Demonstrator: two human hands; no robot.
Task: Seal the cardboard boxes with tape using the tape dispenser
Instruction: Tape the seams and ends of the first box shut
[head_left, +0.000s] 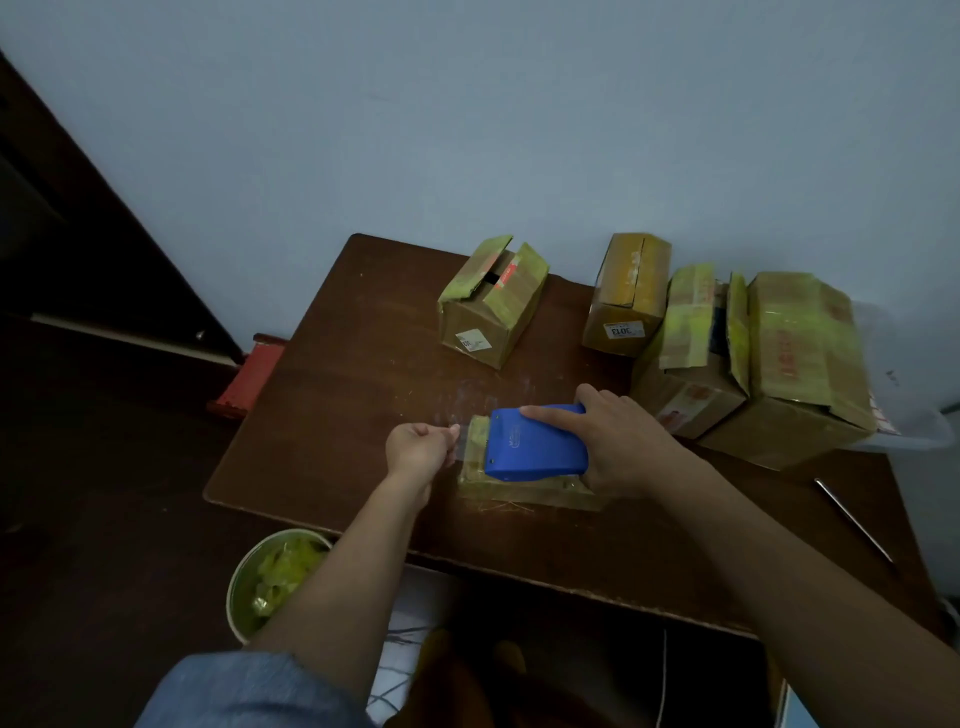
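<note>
A blue tape dispenser sits over a small flat cardboard box near the middle of the brown table. My right hand grips the dispenser from the right, with the index finger laid along its top. My left hand pinches the free end of clear tape at the dispenser's left edge. Most of the small box is hidden under the dispenser and my right hand.
An open-flapped cardboard box stands behind the hands. More boxes crowd the table's back right. A thin metal rod lies at the right edge. A bucket of tape scraps stands below the front edge.
</note>
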